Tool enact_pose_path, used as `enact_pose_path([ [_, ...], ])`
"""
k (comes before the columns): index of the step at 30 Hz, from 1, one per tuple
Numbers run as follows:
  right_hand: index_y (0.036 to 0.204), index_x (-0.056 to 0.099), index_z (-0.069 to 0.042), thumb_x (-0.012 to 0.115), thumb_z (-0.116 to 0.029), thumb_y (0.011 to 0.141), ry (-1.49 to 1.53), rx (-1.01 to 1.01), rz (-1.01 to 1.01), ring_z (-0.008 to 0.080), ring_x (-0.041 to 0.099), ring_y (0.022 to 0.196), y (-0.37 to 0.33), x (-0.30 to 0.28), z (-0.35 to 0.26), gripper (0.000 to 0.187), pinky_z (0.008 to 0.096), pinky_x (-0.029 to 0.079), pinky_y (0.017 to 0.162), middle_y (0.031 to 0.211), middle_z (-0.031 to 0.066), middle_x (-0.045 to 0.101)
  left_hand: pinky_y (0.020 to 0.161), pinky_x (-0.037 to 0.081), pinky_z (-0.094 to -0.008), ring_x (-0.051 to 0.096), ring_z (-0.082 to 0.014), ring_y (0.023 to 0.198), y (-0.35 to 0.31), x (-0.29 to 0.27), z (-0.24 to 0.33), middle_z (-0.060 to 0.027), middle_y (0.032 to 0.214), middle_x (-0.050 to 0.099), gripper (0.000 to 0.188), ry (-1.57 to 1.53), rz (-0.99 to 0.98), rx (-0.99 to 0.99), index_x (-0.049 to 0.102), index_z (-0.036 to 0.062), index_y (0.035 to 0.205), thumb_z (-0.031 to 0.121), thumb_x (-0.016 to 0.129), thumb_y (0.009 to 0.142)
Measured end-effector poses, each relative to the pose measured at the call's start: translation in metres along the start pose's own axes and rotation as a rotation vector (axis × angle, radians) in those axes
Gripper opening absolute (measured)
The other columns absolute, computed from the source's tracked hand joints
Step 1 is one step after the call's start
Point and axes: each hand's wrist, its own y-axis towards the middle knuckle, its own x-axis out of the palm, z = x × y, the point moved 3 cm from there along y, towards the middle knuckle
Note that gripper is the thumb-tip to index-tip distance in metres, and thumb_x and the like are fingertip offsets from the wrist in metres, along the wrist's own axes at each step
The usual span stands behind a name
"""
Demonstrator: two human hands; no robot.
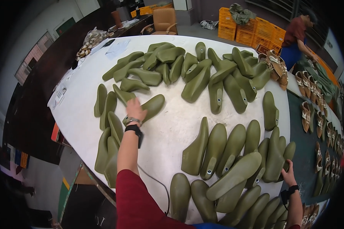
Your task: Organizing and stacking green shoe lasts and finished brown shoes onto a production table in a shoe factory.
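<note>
Your red sleeve (135, 198) leads to your left hand (136, 110), its fingers slightly spread over a pair of green shoe lasts (153, 105) on the left part of the white table (160, 152); whether they pinch either one cannot be told. At the table's right edge, your right hand (289, 174) curls against another green last (289, 152), its grip too hidden to tell. More lasts (196, 86) crowd the table's far side, and orange crates (226, 31) stand beyond it.
</note>
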Motion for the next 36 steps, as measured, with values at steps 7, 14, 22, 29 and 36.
enact_pose_path([
  [7, 0.123, 0.034, -0.005, 0.066, -0.019, 0.076, -0.025, -0.003, -0.003, 0.0259, 0.044, 0.108, -0.001, -0.003, 0.002, 0.058, 0.0347, 0.036, 0.093, 0.115, 0.0158, 0.045, 0.074, 0.049, -0.0383, 0.062, -0.0317, 0.084, -0.033, 0.005, -0.016, -0.0203, 0.087, 0.063, 0.054, -0.108, -0.561, -0.238, 0.063, -0.0014, 0.088, 0.045, 0.069, 0.061],
  [14, 0.125, 0.032, -0.006, 0.062, -0.012, 0.079, 0.022, 0.07, -0.056, 0.022, 0.042, 0.11, 0.0, -0.006, -0.013, 0.055, 0.0325, 0.036, 0.093, 0.117, 0.0127, 0.043, 0.067, 0.048, -0.0282, 0.061, -0.0144, 0.075, -0.099, -0.019, 0.071, -0.0093, 0.082, 0.065, 0.047, -0.834, -1.314, 0.028, 0.064, 0.0009, 0.094, 0.045, 0.059, 0.078],
  [22, 0.125, 0.029, -0.007, 0.063, -0.018, 0.08, 0.066, 0.079, -0.118, 0.0207, 0.042, 0.109, -0.002, -0.003, -0.019, 0.058, 0.0324, 0.036, 0.092, 0.116, 0.0121, 0.042, 0.096, 0.035, -0.0388, 0.043, -0.0358, 0.114, 0.022, 0.109, -0.095, -0.026, 0.118, 0.047, 0.061, -0.416, -0.1, -0.483, 0.038, -0.0061, 0.123, 0.02, 0.062, 0.074],
  [29, 0.126, 0.028, -0.008, 0.064, -0.022, 0.079, 0.022, 0.143, -0.101, 0.0219, 0.041, 0.109, -0.001, 0.002, -0.024, 0.061, 0.0329, 0.035, 0.093, 0.117, 0.0128, 0.041, 0.097, 0.035, -0.0359, 0.043, -0.0346, 0.116, 0.039, 0.153, -0.105, -0.0267, 0.124, 0.043, 0.079, -0.719, 0.017, -0.657, 0.017, -0.008, 0.134, 0.018, 0.061, 0.073],
  [36, 0.126, 0.028, -0.008, 0.065, -0.025, 0.078, -0.007, 0.157, -0.095, 0.0221, 0.042, 0.109, -0.004, -0.011, -0.026, 0.063, 0.0333, 0.036, 0.093, 0.117, 0.0126, 0.042, 0.09, 0.04, -0.0387, 0.046, -0.034, 0.108, 0.074, 0.091, -0.042, -0.0185, 0.12, 0.047, 0.06, -0.391, 0.028, -0.249, 0.04, 0.0057, 0.127, 0.01, 0.058, 0.071],
])
